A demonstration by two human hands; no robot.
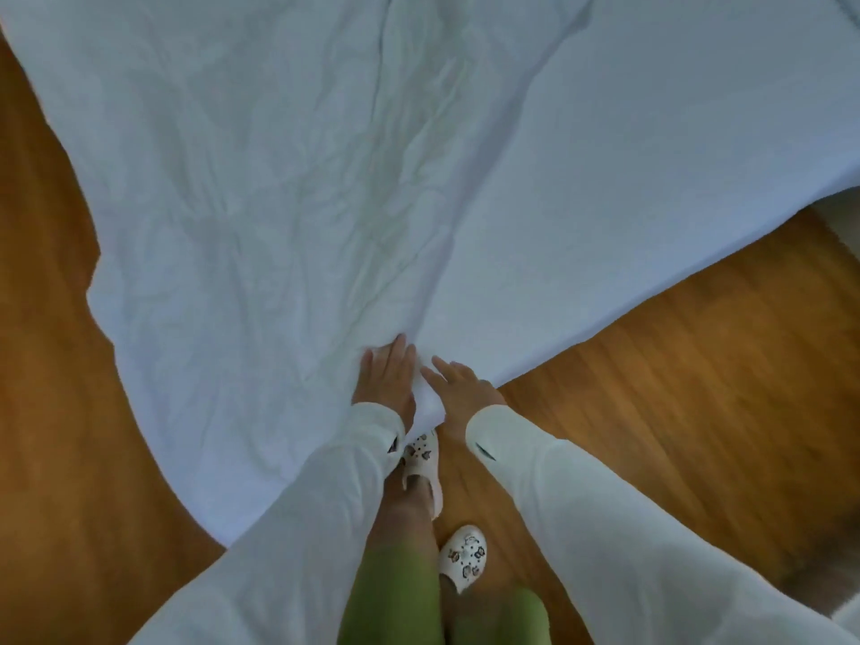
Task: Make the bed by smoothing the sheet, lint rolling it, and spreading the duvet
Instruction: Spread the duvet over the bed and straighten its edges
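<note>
The likeliest trouble is at the near corner of the duvet [325, 179]: it hangs off the bed toward the wooden floor [651, 342], and the person's clogs [421, 463] stand just beside it, so a step could trap the fabric. Both hands work that corner. The left hand [386, 374] lies on top, fingers straight and together; the right hand [458, 384] has its fingers spread, and I cannot tell whether it pinches. The duvet is white, wrinkled, with long creases running away.
</note>
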